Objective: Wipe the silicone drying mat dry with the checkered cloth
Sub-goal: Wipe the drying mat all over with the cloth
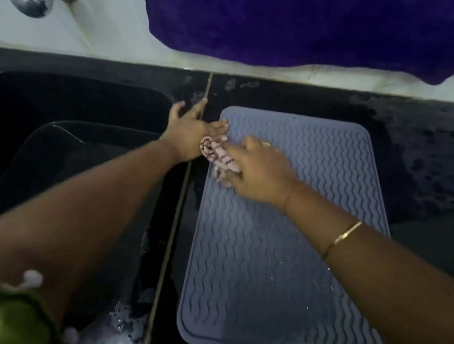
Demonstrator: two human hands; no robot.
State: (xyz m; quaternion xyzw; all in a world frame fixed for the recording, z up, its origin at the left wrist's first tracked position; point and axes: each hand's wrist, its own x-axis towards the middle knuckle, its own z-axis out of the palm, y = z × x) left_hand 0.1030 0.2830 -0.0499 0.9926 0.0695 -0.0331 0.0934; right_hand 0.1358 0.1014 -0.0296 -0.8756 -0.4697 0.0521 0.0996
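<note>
- My right hand (259,168) lies on the far left part of the mat (258,266), with the cloth (218,156) bunched under its fingers.
- The picture is blurred there. My fingers seem bent over the bunch, holding it and pressing it down on the ridges, rather than lying flat.
- The pink, dark-checked cloth pokes out to the left of my fingertips and a little on the near side of them. It reaches almost to my left hand (188,131).
- My left hand is spread wide and holds nothing. Its palm is down on the counter (428,150), and its fingertips rest on the far left corner of the mat.
- The grey mat, ribbed with wavy lines, lies flat on the black counter just right of the sink (60,119). Small water drops show on its near half.
- A gold bangle (342,236) sits on my right forearm.
- A purple towel (316,16) hangs against the far wall.
</note>
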